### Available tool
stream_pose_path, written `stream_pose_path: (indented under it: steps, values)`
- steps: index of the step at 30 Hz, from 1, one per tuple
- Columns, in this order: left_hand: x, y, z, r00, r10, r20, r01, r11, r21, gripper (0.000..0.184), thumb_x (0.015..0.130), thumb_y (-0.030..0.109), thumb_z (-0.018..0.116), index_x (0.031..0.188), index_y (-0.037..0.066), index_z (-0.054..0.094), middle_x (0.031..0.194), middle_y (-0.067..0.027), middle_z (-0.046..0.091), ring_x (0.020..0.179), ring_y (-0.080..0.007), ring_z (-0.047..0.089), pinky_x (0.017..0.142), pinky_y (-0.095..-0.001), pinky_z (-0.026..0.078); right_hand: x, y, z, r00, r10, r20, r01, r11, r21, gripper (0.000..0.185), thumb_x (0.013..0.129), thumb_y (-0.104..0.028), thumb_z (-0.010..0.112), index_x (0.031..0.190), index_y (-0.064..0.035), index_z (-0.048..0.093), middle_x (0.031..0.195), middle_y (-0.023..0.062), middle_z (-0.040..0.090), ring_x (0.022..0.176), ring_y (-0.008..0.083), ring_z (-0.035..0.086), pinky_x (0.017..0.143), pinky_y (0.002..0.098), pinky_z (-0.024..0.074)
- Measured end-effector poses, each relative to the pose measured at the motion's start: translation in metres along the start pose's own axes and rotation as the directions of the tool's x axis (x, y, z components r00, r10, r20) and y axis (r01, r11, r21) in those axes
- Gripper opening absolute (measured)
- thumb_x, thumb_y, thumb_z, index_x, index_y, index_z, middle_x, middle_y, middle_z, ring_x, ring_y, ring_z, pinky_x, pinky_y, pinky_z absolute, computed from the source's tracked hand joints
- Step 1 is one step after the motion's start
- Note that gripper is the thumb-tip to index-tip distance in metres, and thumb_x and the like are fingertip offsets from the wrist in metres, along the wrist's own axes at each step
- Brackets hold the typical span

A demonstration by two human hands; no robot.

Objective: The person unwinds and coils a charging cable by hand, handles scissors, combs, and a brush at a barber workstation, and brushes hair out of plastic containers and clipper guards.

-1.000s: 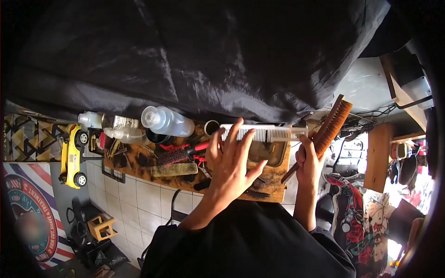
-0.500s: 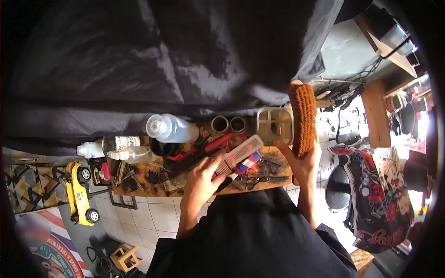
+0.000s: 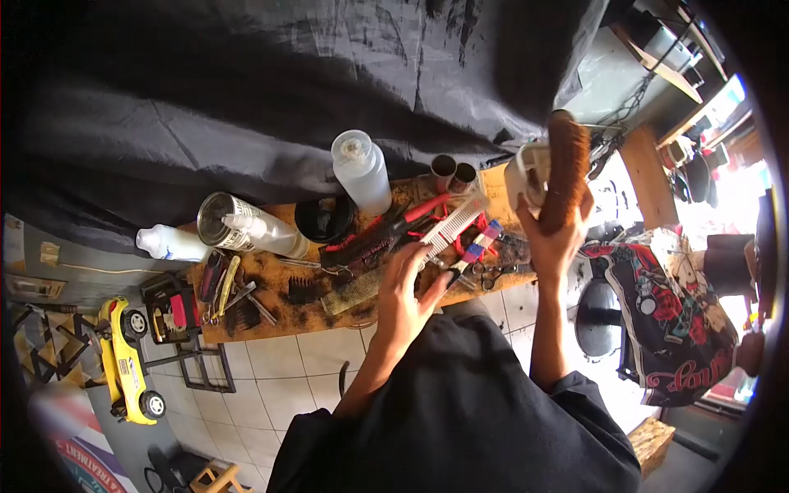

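In my right hand is a brush with a long block of brown bristles, raised upright above the right end of the wooden table. My fingers wrap round its lower end. My left hand is over the table's front edge, thumb and fingers spread. Its fingertips reach the near end of a pale flat comb, which slants across other tools. Close to the thumb lies a blue and red item with a dark handle. Scissors lie between my hands.
A translucent bottle, two dark cups, a metal can and a spray bottle stand along the back. A clear container is partly behind the brush. Black cloth hangs beyond. A yellow toy car is at left.
My view has shifted and turned. My left hand has slid back toward the comb's near end, its fingers opening. The brush stays in my right hand, turned so more of its side shows.
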State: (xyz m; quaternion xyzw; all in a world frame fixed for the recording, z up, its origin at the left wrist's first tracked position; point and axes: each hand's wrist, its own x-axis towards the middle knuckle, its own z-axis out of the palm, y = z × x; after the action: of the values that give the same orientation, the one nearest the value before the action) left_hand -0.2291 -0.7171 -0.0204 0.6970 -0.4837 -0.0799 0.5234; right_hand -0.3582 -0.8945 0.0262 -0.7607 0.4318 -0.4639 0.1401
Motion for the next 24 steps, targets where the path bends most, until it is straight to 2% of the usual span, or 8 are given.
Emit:
stream_pose_path:
  steps: [3, 6, 7, 9, 10, 13, 16, 24]
  values:
    - [-0.006, 0.016, -0.002, 0.999, 0.042, -0.029, -0.048, 0.966, -0.254, 0.107, 0.062, 0.028, 0.086, 0.141, -0.001, 0.021, 0.134, -0.0232, 0.037, 0.119, -0.0353, 0.046, 0.099, -0.0423, 0.041, -0.012, -0.031, -0.04, 0.993, -0.113, -0.028, 0.112, 0.994, -0.014, 0.051, 0.065, -0.016, 0.078, 0.11, -0.0014, 0.06, 0.11, 0.0165, 0.057, 0.109, 0.0319, 0.048, 0.092, 0.041, 0.0426]
    - [-0.003, 0.029, 0.002, 0.967, 0.244, 0.077, -0.2, 0.909, -0.366, 0.145, 0.048, 0.046, 0.09, 0.143, -0.001, -0.009, 0.144, -0.0286, 0.014, 0.131, -0.0389, 0.027, 0.108, -0.0501, 0.024, -0.063, -0.05, -0.065, 0.971, 0.156, 0.18, -0.186, 0.969, 0.162, 0.054, 0.066, -0.024, 0.078, 0.112, -0.0032, 0.06, 0.114, 0.0144, 0.059, 0.117, 0.0307, 0.047, 0.1, 0.0404, 0.0359]
    - [0.001, 0.041, 0.0, 0.967, 0.181, 0.177, -0.098, 0.911, -0.4, 0.136, 0.053, 0.047, 0.087, 0.143, -0.004, -0.002, 0.142, -0.0292, 0.019, 0.131, -0.0402, 0.027, 0.108, -0.0499, 0.023, -0.075, -0.06, -0.071, 0.956, 0.149, 0.254, -0.192, 0.97, 0.152, 0.057, 0.065, -0.026, 0.078, 0.114, -0.004, 0.06, 0.117, 0.0139, 0.058, 0.119, 0.0303, 0.047, 0.102, 0.0407, 0.0337]
    - [-0.011, 0.037, 0.01, 0.935, 0.349, 0.072, -0.341, 0.935, -0.096, 0.115, 0.064, 0.057, 0.074, 0.14, -0.008, 0.019, 0.138, -0.0277, 0.03, 0.126, -0.0426, 0.034, 0.104, -0.0492, 0.026, -0.106, -0.056, -0.072, 0.956, -0.019, 0.292, -0.092, 0.927, 0.363, 0.063, 0.064, -0.028, 0.078, 0.12, -0.0053, 0.057, 0.122, 0.0135, 0.055, 0.12, 0.0317, 0.047, 0.105, 0.0415, 0.0303]
    - [-0.014, 0.036, 0.008, 0.945, 0.319, 0.065, -0.316, 0.947, -0.052, 0.101, 0.068, 0.062, 0.066, 0.134, -0.006, 0.033, 0.13, -0.0248, 0.04, 0.119, -0.0404, 0.039, 0.099, -0.0497, 0.03, -0.111, -0.056, -0.073, 0.93, -0.116, 0.349, 0.01, 0.957, 0.291, 0.069, 0.063, -0.027, 0.079, 0.123, -0.0038, 0.053, 0.126, 0.0138, 0.053, 0.12, 0.0331, 0.046, 0.105, 0.0424, 0.0295]
    - [-0.025, 0.029, 0.0, 0.953, 0.268, 0.141, -0.263, 0.963, -0.053, 0.094, 0.069, 0.063, 0.063, 0.129, -0.004, 0.038, 0.126, -0.0219, 0.044, 0.117, -0.038, 0.042, 0.098, -0.0506, 0.03, -0.135, -0.057, -0.07, 0.912, 0.187, 0.366, -0.349, 0.823, 0.449, 0.072, 0.062, -0.03, 0.084, 0.118, 0.0026, 0.054, 0.121, 0.0194, 0.053, 0.117, 0.0328, 0.048, 0.1, 0.0398, 0.0367]
    - [-0.036, 0.025, 0.001, 0.923, 0.345, 0.171, -0.358, 0.932, 0.054, 0.079, 0.074, 0.051, 0.063, 0.127, -0.003, 0.04, 0.124, -0.0196, 0.046, 0.113, -0.0364, 0.045, 0.098, -0.0504, 0.03, -0.133, -0.065, -0.074, 0.829, 0.232, 0.508, -0.441, 0.831, 0.34, 0.072, 0.06, -0.034, 0.085, 0.115, 0.0018, 0.057, 0.119, 0.0202, 0.055, 0.114, 0.0325, 0.052, 0.095, 0.039, 0.0428]
    - [-0.036, 0.029, 0.01, 0.915, 0.374, 0.151, -0.39, 0.916, 0.091, 0.063, 0.077, 0.04, 0.062, 0.122, 0.0, 0.046, 0.121, -0.0154, 0.051, 0.11, -0.0321, 0.045, 0.093, -0.0459, 0.031, -0.12, -0.037, -0.076, 0.856, 0.012, 0.516, -0.196, 0.932, 0.304, 0.066, 0.059, -0.033, 0.082, 0.112, 0.0, 0.059, 0.113, 0.021, 0.058, 0.096, 0.036, 0.061, 0.083, 0.0387, 0.0505]
